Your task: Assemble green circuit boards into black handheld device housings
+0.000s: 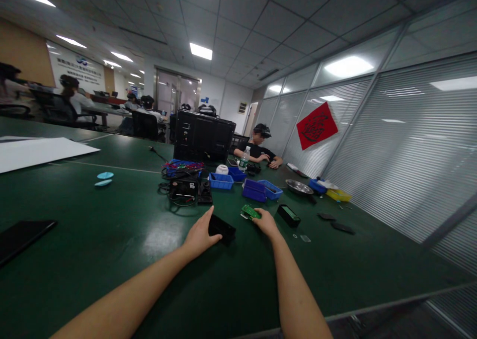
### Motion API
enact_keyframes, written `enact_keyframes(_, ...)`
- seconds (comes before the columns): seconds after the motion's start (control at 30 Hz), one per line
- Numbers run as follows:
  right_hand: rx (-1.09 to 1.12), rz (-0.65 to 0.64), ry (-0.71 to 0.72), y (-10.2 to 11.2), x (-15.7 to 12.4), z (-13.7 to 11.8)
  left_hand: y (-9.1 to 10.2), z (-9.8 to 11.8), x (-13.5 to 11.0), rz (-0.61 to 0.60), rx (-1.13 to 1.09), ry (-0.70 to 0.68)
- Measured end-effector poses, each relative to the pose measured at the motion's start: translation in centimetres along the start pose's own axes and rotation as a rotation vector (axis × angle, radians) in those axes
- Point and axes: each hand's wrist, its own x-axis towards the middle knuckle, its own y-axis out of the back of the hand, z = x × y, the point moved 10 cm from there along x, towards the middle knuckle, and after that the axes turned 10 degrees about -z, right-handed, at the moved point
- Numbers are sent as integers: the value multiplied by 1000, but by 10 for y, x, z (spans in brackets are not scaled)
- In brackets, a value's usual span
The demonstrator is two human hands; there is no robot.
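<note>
Circuit board (249,211), one, clamped in right fingers (261,213); black case (223,228), one, gripped by left fingers (205,218).

A wide green table (130,239) bears everything. On its left lie white sheets (40,152), a flat black panel (24,237) and two pale blue pieces (104,178) close together. Farther back stand a black monitor (203,139), a black power box (184,190) among cables, and blue trays (221,181). To the right sit a metal bowl (299,186) and a yellow tray (338,195); nearer are a black case (288,214), two flat dark pieces (342,227), a small ring (294,236) and a clear plastic piece (305,238).
</note>
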Motion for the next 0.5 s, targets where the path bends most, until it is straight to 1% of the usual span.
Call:
enact_keyframes(0.03,14,-7,8,-1,0,-1,-4,-3,1,-32,-25,10)
enact_keyframes(0.1,25,-11,22,-2,0,-3,-6,-6,2,-52,-37,18)
enact_keyframes(0.3,-56,65,54,4,1,-8,-4,-2,-1,-34,-11,19)
enact_keyframes(0.5,-116,75,31,8,0,-7,-4,-5,-1,-31,-10,31)
